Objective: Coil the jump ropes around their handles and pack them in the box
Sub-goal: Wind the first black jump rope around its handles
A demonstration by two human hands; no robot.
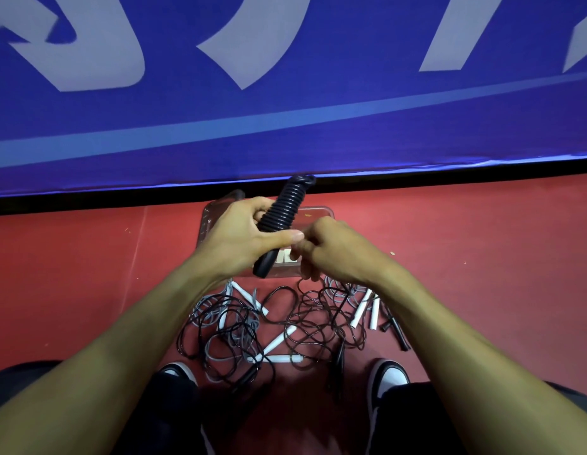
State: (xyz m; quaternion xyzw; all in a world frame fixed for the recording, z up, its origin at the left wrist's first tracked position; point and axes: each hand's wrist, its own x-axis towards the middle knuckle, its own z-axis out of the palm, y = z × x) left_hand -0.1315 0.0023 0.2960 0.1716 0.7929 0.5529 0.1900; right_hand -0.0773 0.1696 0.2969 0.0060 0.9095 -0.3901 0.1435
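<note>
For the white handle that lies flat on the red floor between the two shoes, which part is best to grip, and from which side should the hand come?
Grip the white handle at the middle of its shaft, coming from straight above with thumb and fingers across its width. It lies flat and roughly crosswise, so both long sides seem reachable, while the tangled black ropes crowd its ends. Its own cord probably needs freeing from them.

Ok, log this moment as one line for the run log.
left hand grips coiled black rope | right hand fingers curled at its lower end | clear box behind | loose ropes on floor
</note>
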